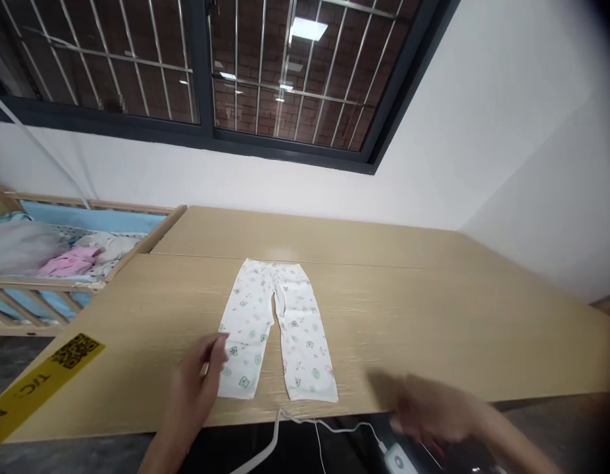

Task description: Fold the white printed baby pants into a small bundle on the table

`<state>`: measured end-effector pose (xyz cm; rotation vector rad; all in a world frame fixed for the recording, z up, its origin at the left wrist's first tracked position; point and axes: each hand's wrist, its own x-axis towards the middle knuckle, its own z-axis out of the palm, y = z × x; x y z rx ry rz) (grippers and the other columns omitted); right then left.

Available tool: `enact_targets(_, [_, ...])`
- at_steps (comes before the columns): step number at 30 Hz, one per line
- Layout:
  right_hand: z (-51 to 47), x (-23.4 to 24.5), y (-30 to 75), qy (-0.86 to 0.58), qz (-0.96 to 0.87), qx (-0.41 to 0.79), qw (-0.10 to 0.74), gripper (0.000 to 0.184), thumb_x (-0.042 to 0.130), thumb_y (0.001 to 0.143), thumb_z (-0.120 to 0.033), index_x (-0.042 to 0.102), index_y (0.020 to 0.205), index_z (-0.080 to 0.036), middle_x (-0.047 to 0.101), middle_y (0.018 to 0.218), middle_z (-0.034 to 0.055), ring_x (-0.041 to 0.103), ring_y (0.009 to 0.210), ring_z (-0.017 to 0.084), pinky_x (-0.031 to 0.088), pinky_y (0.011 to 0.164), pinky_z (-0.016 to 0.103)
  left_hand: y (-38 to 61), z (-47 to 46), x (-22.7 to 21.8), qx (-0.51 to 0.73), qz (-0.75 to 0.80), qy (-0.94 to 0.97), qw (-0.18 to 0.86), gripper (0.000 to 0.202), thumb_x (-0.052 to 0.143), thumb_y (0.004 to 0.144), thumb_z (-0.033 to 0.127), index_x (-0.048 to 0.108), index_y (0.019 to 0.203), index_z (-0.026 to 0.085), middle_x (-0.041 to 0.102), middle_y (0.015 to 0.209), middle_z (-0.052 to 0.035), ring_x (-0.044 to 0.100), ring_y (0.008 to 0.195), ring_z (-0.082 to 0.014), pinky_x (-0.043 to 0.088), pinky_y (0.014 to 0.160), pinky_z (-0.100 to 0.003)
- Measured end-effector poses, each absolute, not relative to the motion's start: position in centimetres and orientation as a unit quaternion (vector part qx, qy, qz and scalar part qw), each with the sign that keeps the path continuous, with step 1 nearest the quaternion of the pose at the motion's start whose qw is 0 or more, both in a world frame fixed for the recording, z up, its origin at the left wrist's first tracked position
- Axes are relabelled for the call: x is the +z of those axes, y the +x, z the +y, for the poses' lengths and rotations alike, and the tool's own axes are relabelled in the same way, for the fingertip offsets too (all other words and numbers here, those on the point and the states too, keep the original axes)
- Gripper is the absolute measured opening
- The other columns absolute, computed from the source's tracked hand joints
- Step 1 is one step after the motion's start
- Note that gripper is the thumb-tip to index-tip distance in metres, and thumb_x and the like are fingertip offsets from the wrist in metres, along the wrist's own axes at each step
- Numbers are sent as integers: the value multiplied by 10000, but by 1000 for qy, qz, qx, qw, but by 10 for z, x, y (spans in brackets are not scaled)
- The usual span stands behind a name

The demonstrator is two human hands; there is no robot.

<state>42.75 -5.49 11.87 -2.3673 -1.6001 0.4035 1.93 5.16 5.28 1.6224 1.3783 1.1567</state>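
Observation:
A pair of small white trousers [250,322] with a print of green animal faces lies flat on the tan tabletop [393,309], waistband away from me and both legs spread toward me. Beside the leg on the left is my left hand [199,378], its fingers curled in and thumb bent; I see nothing in it. Its fingertips overlap the edge of that leg in view, and whether they touch the cloth I cannot tell. To the right of the trousers, over the table's front edge, my right hand [428,408] is smeared by motion and its fingers cannot be made out.
A wooden crib [156,230] with blue lining holds pink cloth [72,261] and white cloth at the left. White cables [272,441] and a white device [399,459] hang below the front edge. A yellow strip [43,388] crosses the lower left. A barred window [285,79] is behind.

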Motion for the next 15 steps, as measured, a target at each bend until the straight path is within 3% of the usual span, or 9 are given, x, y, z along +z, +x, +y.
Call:
enact_targets(2, [-13,150,435,-748,-598,284,44,377,705,720,-580,622,572,-243,663,656,131,677,541,201,523,511,315,49,74,80,402,452,668,433,412,477,962,536,676,1065,190,717,895,-40,670,842,-182,540,735,-265])
enact_targets(3, [11,164,436,-714,-618,328,31,328,662,784,-529,666,636,-236,684,683,124,676,575,186,526,554,302,68,80,89,364,399,702,465,383,485,962,506,690,1017,187,720,885,-42,665,823,-178,529,745,-271])
enact_targets(5, [63,182,430,-709,-629,307,91,218,678,798,-430,714,790,-216,718,764,101,676,661,184,513,608,273,106,81,97,252,288,764,519,337,520,946,466,723,959,197,734,874,-39,668,791,-173,509,720,-267])
enact_targets(7, [115,182,419,-702,-648,261,140,161,663,829,-336,723,831,-187,736,857,81,677,770,183,493,661,241,140,74,97,164,230,803,525,276,612,884,453,737,900,207,740,821,-29,673,731,-170,473,633,-248])
enact_targets(10, [183,159,403,-737,-618,209,176,159,651,857,-249,750,946,-161,748,1012,62,673,905,178,472,728,196,175,58,91,107,228,880,404,270,747,761,473,717,705,211,698,667,-29,655,649,-194,448,605,-282])
enact_targets(12, [217,138,395,-755,-601,198,173,160,674,847,-230,755,942,-129,747,997,84,672,908,188,457,705,195,187,49,86,70,240,922,295,353,779,719,518,689,594,200,648,572,-59,644,606,-233,454,605,-330])
enact_targets(15, [247,114,391,-776,-580,186,163,108,726,793,-198,751,830,-100,735,867,98,671,839,198,435,661,210,195,38,79,36,248,946,206,356,755,730,509,726,630,168,659,587,-130,646,589,-276,458,580,-370])
